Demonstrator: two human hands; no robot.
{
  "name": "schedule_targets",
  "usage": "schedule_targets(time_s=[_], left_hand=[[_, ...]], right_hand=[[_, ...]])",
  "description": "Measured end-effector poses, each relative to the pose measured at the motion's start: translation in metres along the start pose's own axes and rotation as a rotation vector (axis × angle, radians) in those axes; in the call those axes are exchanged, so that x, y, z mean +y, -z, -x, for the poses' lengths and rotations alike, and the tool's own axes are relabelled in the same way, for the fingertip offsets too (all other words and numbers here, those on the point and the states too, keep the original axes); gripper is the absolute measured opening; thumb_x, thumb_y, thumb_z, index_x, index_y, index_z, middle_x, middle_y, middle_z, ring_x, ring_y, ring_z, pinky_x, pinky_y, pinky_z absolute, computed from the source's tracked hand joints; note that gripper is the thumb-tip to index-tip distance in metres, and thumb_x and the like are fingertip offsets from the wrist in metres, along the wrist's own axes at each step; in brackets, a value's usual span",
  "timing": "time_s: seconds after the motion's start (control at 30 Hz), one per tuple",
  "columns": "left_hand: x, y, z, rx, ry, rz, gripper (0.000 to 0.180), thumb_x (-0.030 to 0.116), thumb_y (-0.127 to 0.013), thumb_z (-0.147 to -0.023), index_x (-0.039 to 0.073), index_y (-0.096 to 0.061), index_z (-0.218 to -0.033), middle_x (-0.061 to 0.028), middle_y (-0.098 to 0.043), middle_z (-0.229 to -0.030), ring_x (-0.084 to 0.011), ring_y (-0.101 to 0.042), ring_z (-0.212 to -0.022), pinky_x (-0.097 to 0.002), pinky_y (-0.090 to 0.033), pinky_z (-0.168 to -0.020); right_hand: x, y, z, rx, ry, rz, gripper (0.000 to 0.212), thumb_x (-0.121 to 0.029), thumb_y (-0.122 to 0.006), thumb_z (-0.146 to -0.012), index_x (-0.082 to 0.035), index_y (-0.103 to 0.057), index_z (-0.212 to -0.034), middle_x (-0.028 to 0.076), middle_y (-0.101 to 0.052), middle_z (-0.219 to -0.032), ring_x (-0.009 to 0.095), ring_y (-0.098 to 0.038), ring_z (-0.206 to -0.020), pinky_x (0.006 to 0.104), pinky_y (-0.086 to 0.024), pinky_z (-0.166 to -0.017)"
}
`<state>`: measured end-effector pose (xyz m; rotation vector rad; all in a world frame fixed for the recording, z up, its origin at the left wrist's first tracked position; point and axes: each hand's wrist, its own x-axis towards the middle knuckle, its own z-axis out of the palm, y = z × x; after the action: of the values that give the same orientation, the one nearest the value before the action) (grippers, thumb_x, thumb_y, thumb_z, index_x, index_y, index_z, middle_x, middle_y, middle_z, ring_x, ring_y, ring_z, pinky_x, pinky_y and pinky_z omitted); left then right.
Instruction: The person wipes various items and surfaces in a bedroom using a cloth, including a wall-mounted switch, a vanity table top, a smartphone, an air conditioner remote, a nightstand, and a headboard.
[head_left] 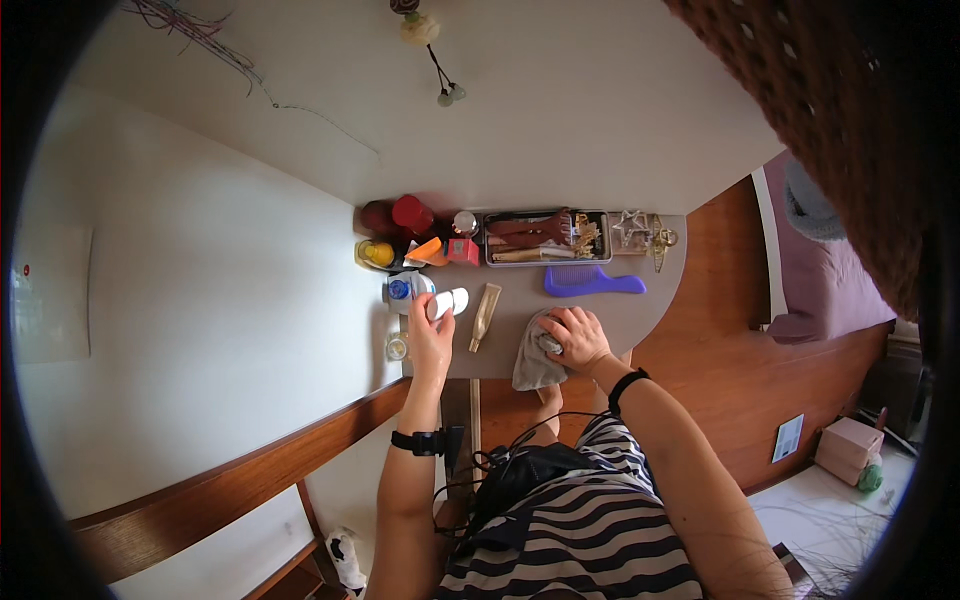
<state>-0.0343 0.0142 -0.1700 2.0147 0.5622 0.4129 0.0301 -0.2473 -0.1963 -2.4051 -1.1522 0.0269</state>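
My left hand (432, 338) grips a small white container (449, 303) between thumb and fingers, above the left part of the grey shelf top (510, 295). Just behind that hand stands a white bottle with a blue cap (402, 288). My right hand (577, 338) is closed on a crumpled grey cloth (537, 362) at the shelf's front edge; part of the cloth hangs over it. A gold tube (485, 318) lies between the two hands. Beyond the cloth rests a purple comb (592, 281).
Bottles, among them one with a red cap (412, 213) and one with a yellow cap (377, 254), crowd the back left corner. A tray (547, 262) of hair accessories sits along the back wall. A small clear jar (397, 347) stands at the left edge. Purple bedding (825, 280) lies right.
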Motion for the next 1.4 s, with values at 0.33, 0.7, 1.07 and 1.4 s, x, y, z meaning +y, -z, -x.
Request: schedule_targets(time_s=[0.33, 0.7, 1.07, 1.4], left_hand=[[-0.002, 0.005, 0.027, -0.248, 0.026, -0.511, 0.048, 0.008, -0.066, -0.072, 0.003, -0.039, -0.112, -0.0203, -0.055, -0.097, -0.037, -0.058, -0.085, -0.0418, -0.049, -0.068], [0.017, -0.015, 0.01, -0.206, -0.26, -0.859, 0.053, 0.023, -0.068, -0.075, 0.007, -0.043, -0.118, -0.0145, -0.048, -0.117, -0.0359, -0.05, -0.104, -0.0449, -0.047, -0.078], [0.015, -0.05, -0.013, -0.311, -0.082, -0.643, 0.027, 0.025, -0.07, -0.074, 0.009, -0.051, -0.085, -0.0072, -0.06, -0.082, -0.0298, -0.057, -0.08, -0.0417, -0.042, -0.068], [0.05, 0.007, -0.042, 0.037, 0.007, -0.285, 0.018, 0.014, -0.059, -0.086, 0.001, -0.054, -0.097, -0.0131, -0.062, -0.082, -0.0225, -0.062, -0.071, -0.0317, -0.047, -0.064]], right_hand=[[0.004, 0.0, 0.002, 0.009, 0.007, 0.0, 0.068, -0.028, -0.075, -0.057, -0.019, -0.048, -0.118, 0.004, -0.049, -0.109, 0.024, -0.05, -0.091, 0.0362, -0.043, -0.074], [0.002, 0.003, -0.001, 0.02, 0.014, -0.021, 0.069, -0.027, -0.077, -0.055, -0.018, -0.049, -0.117, 0.004, -0.05, -0.107, 0.024, -0.051, -0.093, 0.0365, -0.043, -0.075], [-0.002, 0.006, -0.004, 0.036, 0.011, -0.038, 0.067, -0.027, -0.077, -0.055, -0.019, -0.05, -0.116, 0.003, -0.051, -0.108, 0.023, -0.052, -0.091, 0.0358, -0.044, -0.074], [0.0, 0.009, -0.004, 0.034, 0.006, -0.044, 0.067, -0.027, -0.076, -0.055, -0.019, -0.05, -0.116, 0.003, -0.05, -0.108, 0.023, -0.052, -0.092, 0.0354, -0.044, -0.075]])
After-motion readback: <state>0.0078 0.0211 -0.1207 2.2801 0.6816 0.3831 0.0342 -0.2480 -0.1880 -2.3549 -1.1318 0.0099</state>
